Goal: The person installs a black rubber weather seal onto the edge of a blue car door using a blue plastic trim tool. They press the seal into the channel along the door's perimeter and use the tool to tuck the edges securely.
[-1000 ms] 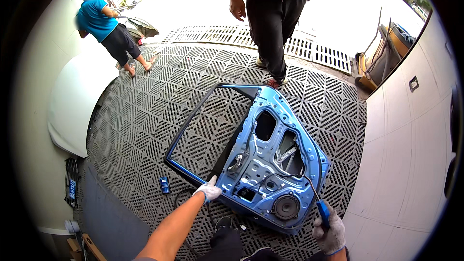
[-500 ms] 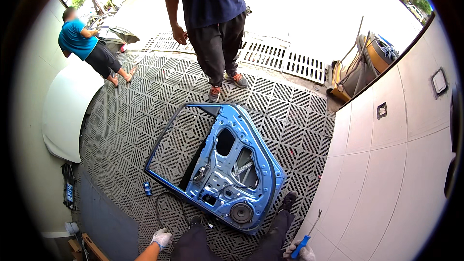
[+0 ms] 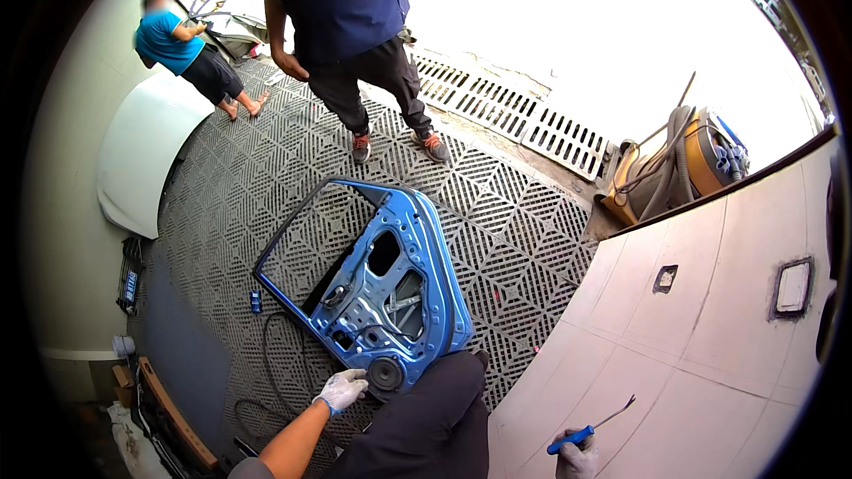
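Observation:
A blue car door [image 3: 432,266] lies flat on the floor, its inner side up and its metal cut-outs bare. A round black speaker [image 3: 385,374] sits in its near corner. Close beside that speaker, over the door's near edge, my left hand [image 3: 343,388] reaches out in a pale glove with its fingers extended; whether it touches the metal is unclear. Off to the right, away from the door, my gloved right hand [image 3: 577,459] grips a pry tool [image 3: 572,440] by its blue handle. The thin metal shaft points up and right, ending in a small fork.
A person in dark clothes [image 3: 342,18] stands beyond the door; another in a teal shirt [image 3: 173,40] is at far left. A white car panel [image 3: 146,155] leans on the left wall. A yellow vacuum [image 3: 688,155] stands far right. Dark hose [image 3: 266,359] lies left of the door.
My left hand has moved forward to the door, near the speaker. My right hand has risen with the pry tool. My leg is now bent beside the door, and the view has shifted.

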Tool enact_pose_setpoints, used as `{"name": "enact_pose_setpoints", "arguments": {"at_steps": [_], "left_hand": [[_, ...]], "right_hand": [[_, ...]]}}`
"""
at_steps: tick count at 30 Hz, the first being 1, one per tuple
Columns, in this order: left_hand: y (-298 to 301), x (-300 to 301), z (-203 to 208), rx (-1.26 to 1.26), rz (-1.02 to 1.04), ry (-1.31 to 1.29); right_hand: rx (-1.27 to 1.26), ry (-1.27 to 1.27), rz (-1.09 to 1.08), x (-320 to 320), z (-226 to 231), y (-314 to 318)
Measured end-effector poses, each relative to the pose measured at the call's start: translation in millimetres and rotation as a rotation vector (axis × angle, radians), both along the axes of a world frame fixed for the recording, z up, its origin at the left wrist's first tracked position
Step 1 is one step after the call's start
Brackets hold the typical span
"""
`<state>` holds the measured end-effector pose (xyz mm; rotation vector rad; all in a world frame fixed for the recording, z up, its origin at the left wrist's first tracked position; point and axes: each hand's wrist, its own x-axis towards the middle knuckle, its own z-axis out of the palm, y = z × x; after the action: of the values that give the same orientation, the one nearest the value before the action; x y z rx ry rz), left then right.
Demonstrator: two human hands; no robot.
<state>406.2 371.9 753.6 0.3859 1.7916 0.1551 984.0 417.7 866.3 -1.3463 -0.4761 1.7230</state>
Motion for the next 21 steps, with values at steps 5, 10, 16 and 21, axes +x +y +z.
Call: {"name": "enact_pose_setpoints", "arguments": {"at_steps": [5, 10, 16, 21], "left_hand": [[0, 6, -40, 0.045, 0.160, -0.001], [51, 6, -50, -0.116, 0.175, 0.100], [101, 19, -131, -0.114, 0.447, 0.042], [129, 58, -138, -0.131, 0.840, 0.041]], "right_hand": [[-0.003, -0.047, 0.180, -16, 39, 138], [-0.038, -0.201, 0.411, -72, 60, 309], [-0.133, -0.260, 0.713, -210, -18, 516], [-0.153, -0.353, 1.247, -373, -43, 620]]}}
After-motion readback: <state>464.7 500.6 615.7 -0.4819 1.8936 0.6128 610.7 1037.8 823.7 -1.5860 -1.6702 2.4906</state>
